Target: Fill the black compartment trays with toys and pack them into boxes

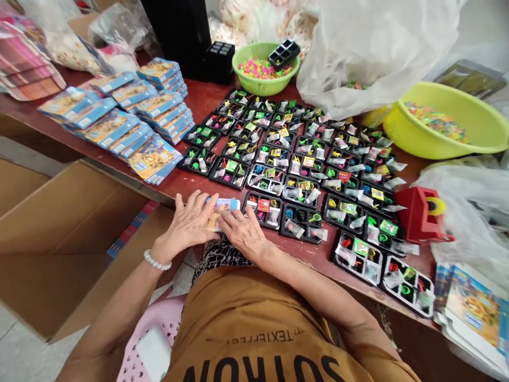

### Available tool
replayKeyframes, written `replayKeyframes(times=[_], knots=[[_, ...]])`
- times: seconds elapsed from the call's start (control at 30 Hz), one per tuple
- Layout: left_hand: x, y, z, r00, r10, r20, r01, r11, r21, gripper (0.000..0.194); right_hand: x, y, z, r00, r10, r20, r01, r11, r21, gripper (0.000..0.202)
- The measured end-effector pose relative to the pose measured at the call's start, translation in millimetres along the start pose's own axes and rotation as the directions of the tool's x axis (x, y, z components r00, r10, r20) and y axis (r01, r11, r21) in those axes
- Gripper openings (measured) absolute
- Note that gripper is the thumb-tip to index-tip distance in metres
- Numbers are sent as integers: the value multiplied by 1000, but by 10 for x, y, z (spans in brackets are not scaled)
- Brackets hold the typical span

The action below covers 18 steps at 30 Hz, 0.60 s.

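Observation:
At the table's front edge, a small blue and yellow printed cardboard box (pixel 223 205) lies between my two hands. My left hand (pixel 193 218) grips its left side, with the fingers over the top. My right hand (pixel 247 233) has its fingers bent over the box's lower right part. Both hands cover much of the box, so its ends are partly hidden. Just right of my right hand is a black compartment tray (pixel 262 210) with small colourful toys and a small paper packet. Another filled black tray (pixel 301 223) lies beside it.
Stacked printed boxes (pixel 119 124) stand at left. Many filled trays cover the table's middle. Green (pixel 265 85) and yellow (pixel 487 124) basins hold small coloured pieces. A red tape dispenser (pixel 421 215) and flat printed cartons (pixel 473 305) are at right. An open cardboard box (pixel 79 212) stands lower left.

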<state>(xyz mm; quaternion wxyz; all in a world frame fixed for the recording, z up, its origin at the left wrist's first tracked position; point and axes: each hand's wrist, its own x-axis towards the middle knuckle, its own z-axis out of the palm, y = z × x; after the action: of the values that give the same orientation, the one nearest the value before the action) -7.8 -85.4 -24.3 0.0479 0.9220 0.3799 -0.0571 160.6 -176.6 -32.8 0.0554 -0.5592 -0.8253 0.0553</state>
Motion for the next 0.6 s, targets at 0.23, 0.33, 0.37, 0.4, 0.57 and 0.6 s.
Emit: replayKeyframes(times=[0.23, 0.33, 0.37, 0.4, 0.57, 0.6], knots=[[103, 12, -31, 1000, -12, -17, 11, 999, -39, 103, -355, 420, -212, 974, 202, -98, -179, 962, 206, 65], [37, -78, -2, 996, -47, -74, 37, 991, -128, 96, -448, 609, -200, 924, 371, -94, -355, 922, 153, 81], [10, -118, 15, 993, -61, -103, 44, 985, -166, 95, -459, 656, -180, 917, 392, -79, -379, 915, 140, 84], [-17, -160, 33, 988, -70, -135, 41, 977, -207, 95, -460, 693, -158, 915, 398, -65, -388, 913, 128, 86], [-108, -321, 99, 967, -62, -247, -44, 914, -403, 102, -390, 762, -112, 908, 419, -23, -415, 905, 98, 91], [-117, -330, 102, 967, -66, -248, -46, 905, -422, 103, -376, 760, -120, 906, 424, -4, -421, 901, 100, 92]])
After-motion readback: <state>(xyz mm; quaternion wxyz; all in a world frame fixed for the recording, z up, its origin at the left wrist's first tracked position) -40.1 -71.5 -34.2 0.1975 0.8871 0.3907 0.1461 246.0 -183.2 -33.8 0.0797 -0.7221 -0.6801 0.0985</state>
